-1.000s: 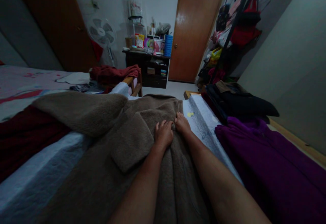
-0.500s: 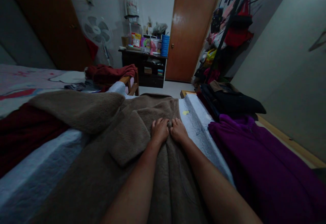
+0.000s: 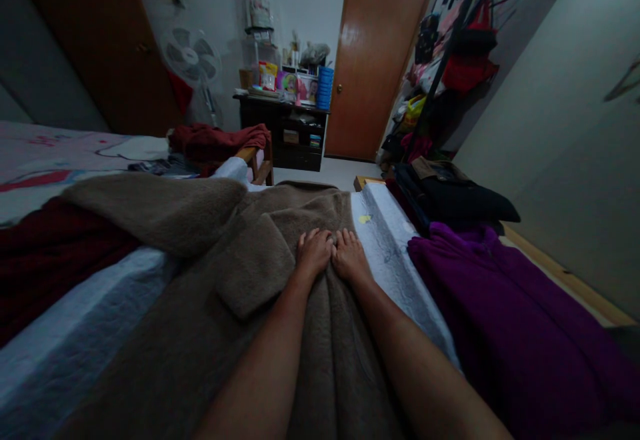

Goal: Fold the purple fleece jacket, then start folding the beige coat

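A brown fuzzy coat (image 3: 257,260) lies spread over the bed, one sleeve reaching left and the other folded across its front. My left hand (image 3: 315,251) is at the coat's front edge, its fingers bent over the cloth. Close beside it, my right hand (image 3: 351,255) grips the same edge from the right. The two thumbs nearly meet at a small round button, which the fingers mostly hide. Both palms face down, so the exact pinch is hard to see.
Folded purple clothing (image 3: 495,313) lies to the right, below a dark folded pile (image 3: 455,193). Dark red cloth (image 3: 60,253) is at the left, over the light bedding (image 3: 390,247). Farther back stand a fan (image 3: 190,57), a black cabinet (image 3: 280,137) and a wooden door (image 3: 373,60).
My hands have drawn slightly closer together over the button, which is now more covered. The right hand's fingers lie flatter and reach a little farther forward. The coat has hardly moved.
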Available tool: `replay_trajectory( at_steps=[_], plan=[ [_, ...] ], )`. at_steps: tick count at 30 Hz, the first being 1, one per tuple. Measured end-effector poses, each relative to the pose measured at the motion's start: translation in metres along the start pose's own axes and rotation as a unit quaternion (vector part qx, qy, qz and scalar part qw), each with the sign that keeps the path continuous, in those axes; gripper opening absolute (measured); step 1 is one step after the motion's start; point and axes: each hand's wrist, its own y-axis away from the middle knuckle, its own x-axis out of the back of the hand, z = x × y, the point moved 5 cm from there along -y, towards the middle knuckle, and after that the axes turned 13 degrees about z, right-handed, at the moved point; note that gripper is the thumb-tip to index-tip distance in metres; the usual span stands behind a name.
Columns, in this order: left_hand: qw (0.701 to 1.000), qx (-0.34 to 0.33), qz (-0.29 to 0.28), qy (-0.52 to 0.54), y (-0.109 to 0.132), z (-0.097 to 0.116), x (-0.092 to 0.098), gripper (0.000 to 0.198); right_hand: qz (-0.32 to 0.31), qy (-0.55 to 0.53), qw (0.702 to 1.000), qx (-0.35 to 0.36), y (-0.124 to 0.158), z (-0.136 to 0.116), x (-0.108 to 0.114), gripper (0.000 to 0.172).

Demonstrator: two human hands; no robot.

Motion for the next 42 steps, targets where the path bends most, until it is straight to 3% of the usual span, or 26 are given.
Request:
replay_trajectory(
  at_steps=[11,24,33,42],
  plan=[
    [1.0,-0.015,0.012,-0.003,0.002,0.003,0.004,0.032,-0.054,-0.002,0.998,0.023,0.03,-0.008,0.008,0.062],
    [0.999,-0.037,0.022,-0.028,0.004,0.002,0.001,0.037,-0.024,-0.046,0.997,0.053,0.08,-0.015,0.026,0.059],
    [0.999,-0.035,0.027,-0.028,0.004,0.002,0.0,0.039,-0.054,-0.055,0.997,0.02,0.051,-0.003,0.016,0.062],
    [0.999,-0.033,0.026,-0.031,0.005,0.004,0.002,0.038,0.001,-0.038,0.999,0.007,0.025,0.005,0.005,0.059]
  ],
)
